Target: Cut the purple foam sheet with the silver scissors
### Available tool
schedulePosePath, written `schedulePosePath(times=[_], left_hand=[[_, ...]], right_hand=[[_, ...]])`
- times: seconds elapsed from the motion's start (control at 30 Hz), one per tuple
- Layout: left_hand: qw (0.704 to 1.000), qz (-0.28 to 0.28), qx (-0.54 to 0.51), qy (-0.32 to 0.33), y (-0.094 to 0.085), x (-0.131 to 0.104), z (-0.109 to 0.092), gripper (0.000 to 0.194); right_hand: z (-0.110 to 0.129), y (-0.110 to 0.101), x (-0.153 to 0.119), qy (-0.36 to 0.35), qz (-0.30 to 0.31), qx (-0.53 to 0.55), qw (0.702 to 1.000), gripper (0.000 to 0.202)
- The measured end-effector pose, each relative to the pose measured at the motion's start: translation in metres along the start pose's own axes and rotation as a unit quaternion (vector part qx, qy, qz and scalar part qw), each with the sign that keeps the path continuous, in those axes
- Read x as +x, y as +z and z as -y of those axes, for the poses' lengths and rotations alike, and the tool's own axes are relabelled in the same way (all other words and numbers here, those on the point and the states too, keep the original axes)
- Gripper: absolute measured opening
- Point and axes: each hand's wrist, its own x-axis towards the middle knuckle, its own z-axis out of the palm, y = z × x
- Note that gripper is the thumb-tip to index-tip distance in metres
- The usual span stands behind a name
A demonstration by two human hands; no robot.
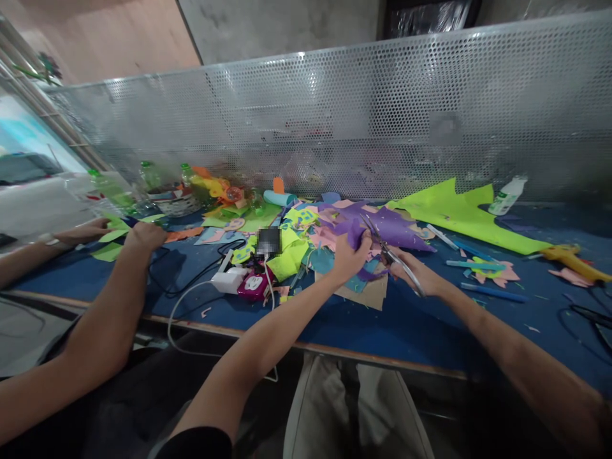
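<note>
Nearest the camera, two bare forearms reach out over the front edge of the blue table (411, 331). The left hand (350, 257) has its fingers curled closed around a fold of the purple felt sheet (382, 228), thumb on top, pinching the near left part of the sheet and lifting it slightly off the pile. The right hand (415, 274) is closed through the handles of the scissors (388, 247); the blades point up and to the left, parted, with the purple felt's near edge lying between them, just beside the left hand's fingertips. Under both hands lies a piece of brown card (370, 294).

Left of the hands sit a white charger block (230, 279) with trailing cables and a small magenta device (253, 287), just beside a crumpled yellow-green scrap (289, 255). To the right lie blue pens (492, 292) and a pink cut-out with a green centre (488, 269), and further right a yellow glue gun (571, 260).

At the far left, a co-worker's two hands (143, 234) rest on light green scraps near the table's edge, well apart from the scissors.

Beyond the purple felt spreads a heap of coloured offcuts (306, 220) and a large lime green sheet (459, 217) with a jagged cut edge. A white bottle (507, 195) stands at that sheet's far right corner. Green-capped plastic bottles (112, 188) stand at the back left. Behind everything runs a perforated metal screen (363, 121).
</note>
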Motion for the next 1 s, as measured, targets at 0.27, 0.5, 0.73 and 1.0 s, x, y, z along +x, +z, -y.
schedulePosePath(times=[0.27,0.5,0.73,1.0], left_hand=[[1.000,0.012,-0.014,-0.006,-0.001,0.001,0.000,0.042],[0.995,0.066,-0.068,-0.043,-0.004,0.003,-0.003,0.045],[0.990,0.136,-0.026,0.005,-0.006,0.009,-0.008,0.041],[0.991,0.134,0.012,-0.012,-0.008,0.009,-0.002,0.050]], right_hand=[[0.005,0.003,0.002,0.021,-0.028,0.030,0.999,0.038],[-0.011,0.000,0.008,0.090,-0.138,-0.064,0.984,0.030],[-0.033,-0.016,0.017,0.007,-0.327,-0.040,0.944,0.039],[-0.032,-0.024,0.015,-0.047,-0.275,-0.056,0.959,0.044]])
